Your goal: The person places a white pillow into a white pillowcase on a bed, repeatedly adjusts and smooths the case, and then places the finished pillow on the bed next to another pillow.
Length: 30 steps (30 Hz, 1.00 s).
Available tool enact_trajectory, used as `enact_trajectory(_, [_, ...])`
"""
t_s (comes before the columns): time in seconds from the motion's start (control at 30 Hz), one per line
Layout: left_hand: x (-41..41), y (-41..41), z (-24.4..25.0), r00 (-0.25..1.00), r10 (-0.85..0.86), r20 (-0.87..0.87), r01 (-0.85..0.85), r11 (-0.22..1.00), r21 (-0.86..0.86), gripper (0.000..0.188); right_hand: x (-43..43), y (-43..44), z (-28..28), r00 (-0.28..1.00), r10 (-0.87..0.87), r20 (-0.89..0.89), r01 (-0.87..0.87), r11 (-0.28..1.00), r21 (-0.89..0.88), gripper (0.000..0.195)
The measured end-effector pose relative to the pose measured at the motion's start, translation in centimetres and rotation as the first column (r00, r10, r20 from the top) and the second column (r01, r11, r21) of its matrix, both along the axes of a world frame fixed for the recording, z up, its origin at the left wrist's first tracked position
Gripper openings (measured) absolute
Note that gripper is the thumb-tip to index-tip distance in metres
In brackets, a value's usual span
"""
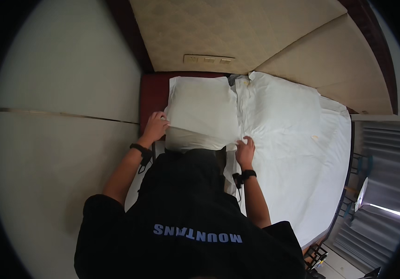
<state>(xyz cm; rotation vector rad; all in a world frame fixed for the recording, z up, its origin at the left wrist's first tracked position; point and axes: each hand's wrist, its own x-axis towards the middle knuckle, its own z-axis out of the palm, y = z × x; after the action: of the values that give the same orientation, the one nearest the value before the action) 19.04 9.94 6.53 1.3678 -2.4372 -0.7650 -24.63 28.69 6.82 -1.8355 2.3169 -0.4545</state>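
A white pillow in a white pillowcase (201, 104) lies right before me, on a dark red surface beside the bed. My left hand (156, 125) grips the left edge of its case near the lower end. At the lower right corner, my right hand (245, 150) pinches the white cloth between thumb and fingers. A fold runs across the case between both hands. Just to the right, a second white pillow (283, 101) rests on the white bed sheet (301, 171). Both wrists wear black bands with small devices.
Behind the pillows rises a beige padded headboard (221, 31) with a socket and switch panel (209, 60). A pale wall (63, 76) stands close on the left. Grey curtains (385, 150) hang at the far right, and a black metal rack (315, 256) stands by the bed's foot.
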Motion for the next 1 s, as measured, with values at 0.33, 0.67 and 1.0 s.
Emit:
enact_trajectory(0.33, [-0.6,1.8,-3.2,0.961,0.241,0.136,-0.243,0.97,0.003,0.061,-1.2,0.1,-2.6,0.983,-0.175,0.065,0.16,0.97,0.185,0.063])
enact_trajectory(0.67, [-0.9,1.5,-7.9,0.76,-0.184,0.624,-0.35,0.693,0.631,0.119,-0.4,-0.1,-7.5,0.821,-0.551,0.152,0.451,0.788,0.42,0.085])
enact_trajectory(1.0, [-1.6,3.2,-10.6,0.943,0.042,0.331,-0.243,0.767,0.593,0.078,0.0,-0.5,-15.8,0.862,-0.287,0.418,0.142,0.928,0.343,0.073])
